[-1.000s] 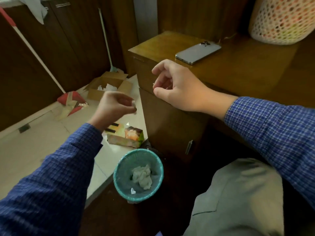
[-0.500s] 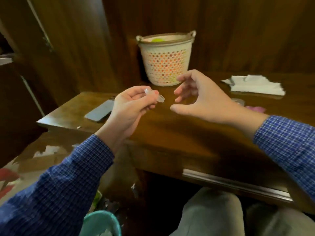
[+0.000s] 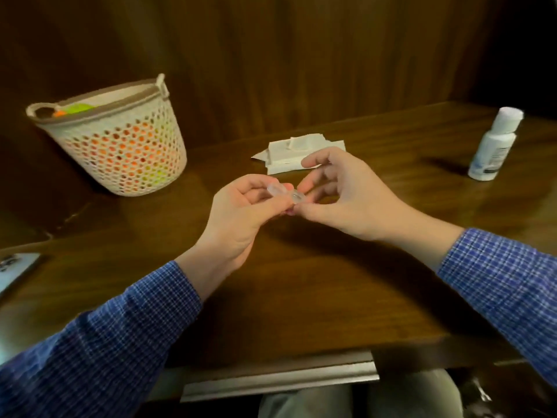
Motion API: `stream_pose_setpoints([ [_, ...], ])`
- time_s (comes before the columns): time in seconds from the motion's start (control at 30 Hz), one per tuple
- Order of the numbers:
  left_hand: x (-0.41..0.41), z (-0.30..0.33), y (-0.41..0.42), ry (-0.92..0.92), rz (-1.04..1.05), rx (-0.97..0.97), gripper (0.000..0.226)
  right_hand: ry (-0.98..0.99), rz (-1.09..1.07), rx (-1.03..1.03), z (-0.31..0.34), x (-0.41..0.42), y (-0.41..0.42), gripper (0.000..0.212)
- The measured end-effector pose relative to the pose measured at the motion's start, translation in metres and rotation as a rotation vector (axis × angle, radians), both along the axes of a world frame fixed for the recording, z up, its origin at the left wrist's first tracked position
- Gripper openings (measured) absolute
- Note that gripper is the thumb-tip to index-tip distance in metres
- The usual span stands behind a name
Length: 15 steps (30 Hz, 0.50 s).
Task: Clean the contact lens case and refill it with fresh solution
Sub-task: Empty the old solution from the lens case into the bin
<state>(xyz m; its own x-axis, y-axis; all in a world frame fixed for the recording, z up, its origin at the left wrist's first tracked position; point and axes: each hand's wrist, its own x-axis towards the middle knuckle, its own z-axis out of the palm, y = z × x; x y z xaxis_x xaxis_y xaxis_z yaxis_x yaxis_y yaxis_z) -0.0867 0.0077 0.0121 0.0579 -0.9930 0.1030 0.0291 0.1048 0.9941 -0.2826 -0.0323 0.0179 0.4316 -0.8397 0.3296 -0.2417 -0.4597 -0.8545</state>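
The right hand (image 3: 346,194) has closed in from a gap half a second ago and now meets the left hand (image 3: 241,212) above the desk (image 3: 301,282). The clear contact lens case (image 3: 284,193) lies in the left grip, pinched between thumb and fingers, its free end jutting toward 3 o'clock, where the right thumb and fingertips touch it. At 12 o'clock lie tissues (image 3: 297,153); at 2 o'clock stands the solution bottle (image 3: 494,144); at 10 o'clock a basket (image 3: 120,140).

Both sleeves (image 3: 99,342) — blue with a fine white check — reach the wrists; grey-green trousers (image 3: 361,399) show below.
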Motion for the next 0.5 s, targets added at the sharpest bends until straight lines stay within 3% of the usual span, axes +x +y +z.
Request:
stream_pose_setpoints([
  [0.17,-0.011,-0.007,-0.01,-0.035,0.013,-0.02,0.023,-0.022,-0.028,-0.002,-0.013,-0.006,-0.012,0.062],
  [0.33,-0.008,-0.016,-0.008,-0.027,-0.027,-0.03,0.05,-0.019,-0.021,0.003,-0.019,-0.006,-0.012,0.065],
  [0.5,-0.003,-0.018,-0.011,-0.248,-0.036,-0.084,0.073,0.096,-0.02,0.005,-0.019,-0.015,-0.02,0.07],
])
